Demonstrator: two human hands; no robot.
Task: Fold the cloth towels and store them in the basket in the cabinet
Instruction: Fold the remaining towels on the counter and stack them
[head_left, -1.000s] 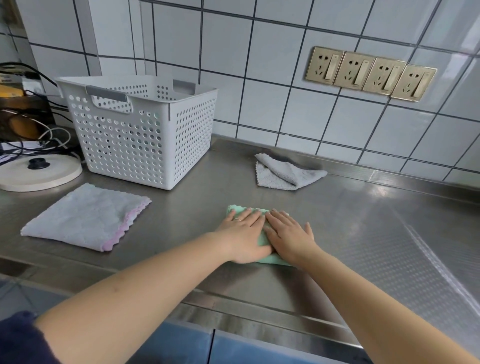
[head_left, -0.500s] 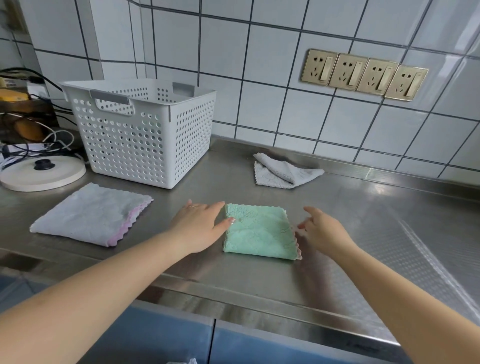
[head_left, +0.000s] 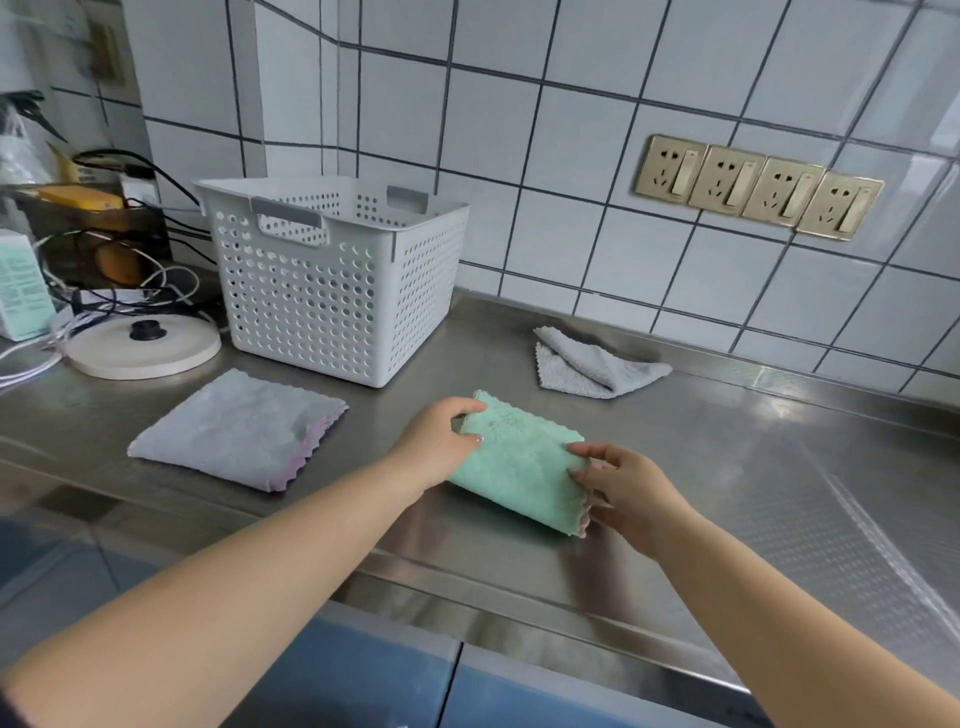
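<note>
On the steel counter (head_left: 727, 467) just ahead of you, the folded green towel (head_left: 519, 467) sits between your two hands. Your left hand (head_left: 436, 441) is at the towel's 9 o'clock edge, thumb and fingers curled round the far-left corner and pinching it. Your right hand (head_left: 623, 488) is at the towel's 3 o'clock edge, fingers bent and pinching the scalloped right side, where a pink underside shows. The left part of the towel looks raised a little off the steel, though how far you cannot tell.

At 10 o'clock from the green towel, a folded grey towel with a pink edge (head_left: 239, 431) lies flat, well apart from your hands. Beyond it, at 11 o'clock, the white perforated basket (head_left: 332, 291) stands upright on the counter. At 1 o'clock, near the tiled wall (head_left: 571, 156), a crumpled grey towel (head_left: 592, 366) lies unfolded. A round white base with cables (head_left: 140, 343) rests left of the basket.
</note>
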